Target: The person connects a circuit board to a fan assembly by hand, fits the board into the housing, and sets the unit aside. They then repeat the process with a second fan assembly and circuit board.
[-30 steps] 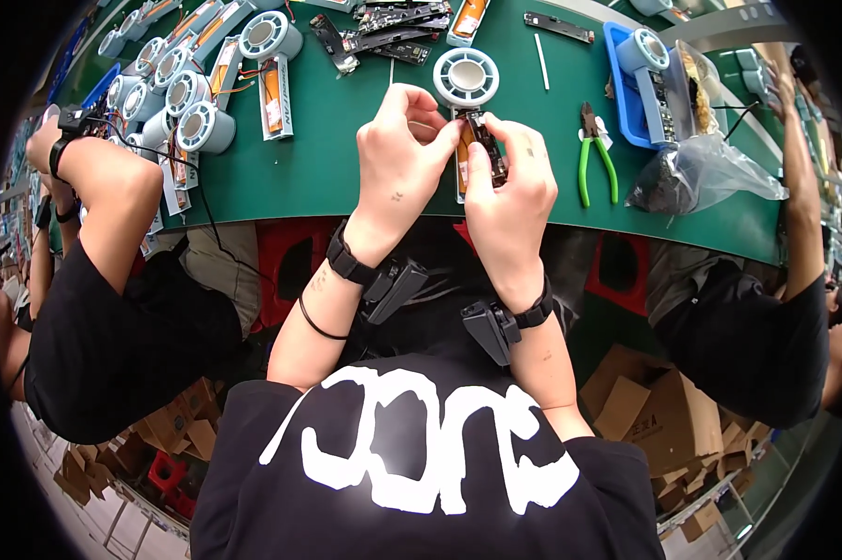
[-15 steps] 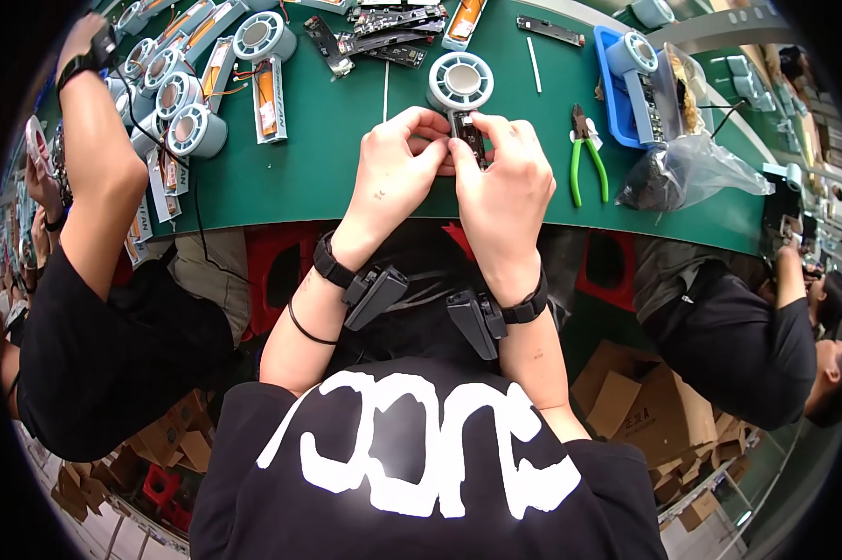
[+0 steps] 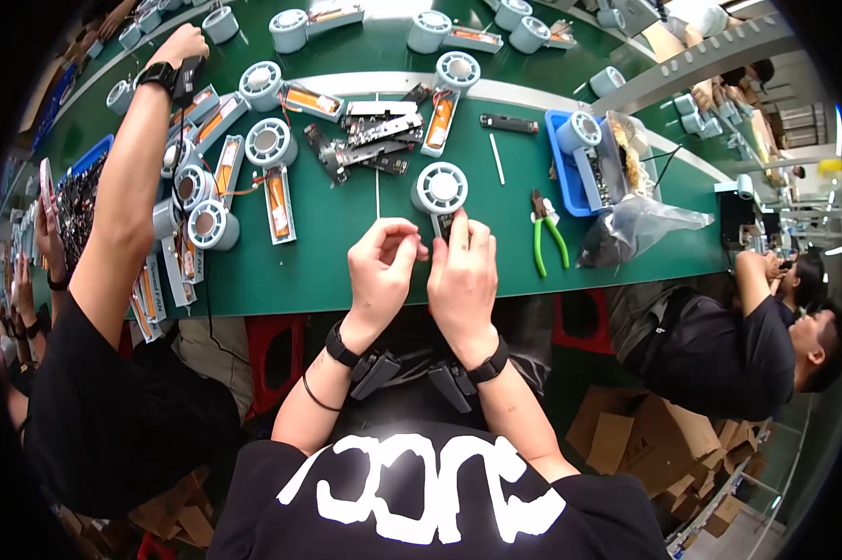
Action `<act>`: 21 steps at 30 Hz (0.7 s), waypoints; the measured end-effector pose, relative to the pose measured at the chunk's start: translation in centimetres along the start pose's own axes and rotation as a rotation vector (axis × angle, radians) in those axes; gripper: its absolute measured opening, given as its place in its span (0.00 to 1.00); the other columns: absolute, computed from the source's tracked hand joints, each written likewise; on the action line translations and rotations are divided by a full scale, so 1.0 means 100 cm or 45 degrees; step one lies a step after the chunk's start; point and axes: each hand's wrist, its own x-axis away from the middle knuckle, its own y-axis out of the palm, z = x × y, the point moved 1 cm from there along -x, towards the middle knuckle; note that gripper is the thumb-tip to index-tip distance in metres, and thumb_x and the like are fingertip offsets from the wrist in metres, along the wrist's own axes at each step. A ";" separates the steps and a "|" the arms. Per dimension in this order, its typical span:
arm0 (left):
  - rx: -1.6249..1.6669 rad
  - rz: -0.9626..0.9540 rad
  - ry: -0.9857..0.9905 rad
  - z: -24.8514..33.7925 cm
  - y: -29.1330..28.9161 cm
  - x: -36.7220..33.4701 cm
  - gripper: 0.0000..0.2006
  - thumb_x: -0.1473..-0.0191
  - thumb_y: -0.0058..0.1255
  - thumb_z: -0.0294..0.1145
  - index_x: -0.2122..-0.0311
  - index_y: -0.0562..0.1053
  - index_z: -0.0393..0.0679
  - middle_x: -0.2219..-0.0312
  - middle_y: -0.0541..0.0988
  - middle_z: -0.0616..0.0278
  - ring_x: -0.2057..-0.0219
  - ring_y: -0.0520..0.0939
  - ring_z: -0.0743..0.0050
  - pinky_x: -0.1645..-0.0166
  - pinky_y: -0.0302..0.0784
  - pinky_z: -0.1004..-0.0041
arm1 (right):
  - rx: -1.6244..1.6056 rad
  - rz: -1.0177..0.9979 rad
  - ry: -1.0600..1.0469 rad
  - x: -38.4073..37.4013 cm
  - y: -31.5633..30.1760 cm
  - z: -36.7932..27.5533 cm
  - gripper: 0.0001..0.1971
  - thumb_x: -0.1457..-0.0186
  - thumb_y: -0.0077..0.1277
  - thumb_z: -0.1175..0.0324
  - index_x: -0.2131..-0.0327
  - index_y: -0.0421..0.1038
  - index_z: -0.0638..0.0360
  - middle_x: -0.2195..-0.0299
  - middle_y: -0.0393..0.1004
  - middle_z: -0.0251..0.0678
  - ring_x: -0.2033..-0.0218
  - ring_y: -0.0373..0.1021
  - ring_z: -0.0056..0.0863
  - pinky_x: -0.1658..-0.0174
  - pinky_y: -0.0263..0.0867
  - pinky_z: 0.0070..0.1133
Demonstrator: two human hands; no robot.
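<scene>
A light-blue handheld fan (image 3: 439,189) lies on the green table in front of me, its round head pointing away. My right hand (image 3: 465,280) is closed over the fan's handle, where a strip of dark circuit board shows beside the fingertips. Just to the left, my left hand (image 3: 382,275) has its fingers curled and pinched together, a small gap away from the handle. Whatever that pinch may hold is too small to make out. The lower part of the handle is hidden under my right hand.
Green-handled cutters (image 3: 549,233) and a white stick (image 3: 496,159) lie to the right, near a blue tray (image 3: 561,166) and a clear plastic bag (image 3: 640,226). Dark circuit boards (image 3: 374,140) are piled beyond the fan. Several opened fans (image 3: 213,226) crowd the left, under a co-worker's arm (image 3: 127,201).
The view has tilted up, showing more of the far table. My left hand has come off the fan's handle to the left; my right hand stays on it. The left co-worker's arm reaches farther.
</scene>
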 end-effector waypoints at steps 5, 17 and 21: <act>0.094 0.004 0.054 -0.005 -0.004 0.004 0.03 0.39 0.50 0.18 0.61 0.74 0.34 0.71 0.79 0.64 0.72 0.80 0.80 0.65 0.77 0.79 | 0.116 -0.172 0.008 0.006 0.001 -0.004 0.30 0.43 0.54 0.76 0.38 0.58 0.74 0.53 0.66 0.51 0.53 0.66 0.49 0.52 0.67 0.35; -0.822 -0.380 0.488 0.111 0.044 -0.064 0.05 0.47 0.57 0.26 0.65 0.76 0.38 0.74 0.79 0.56 0.74 0.81 0.62 0.66 0.78 0.69 | -0.155 -0.019 0.034 -0.111 -0.065 0.043 0.29 0.41 0.50 0.78 0.38 0.54 0.77 0.51 0.62 0.56 0.51 0.64 0.53 0.44 0.62 0.36; -1.239 -0.621 0.509 0.152 0.118 -0.210 0.13 0.46 0.58 0.38 0.62 0.78 0.37 0.69 0.82 0.50 0.66 0.84 0.52 0.60 0.79 0.61 | -0.231 0.074 0.094 -0.131 -0.096 0.052 0.28 0.40 0.49 0.78 0.38 0.54 0.77 0.51 0.61 0.56 0.51 0.65 0.53 0.45 0.62 0.35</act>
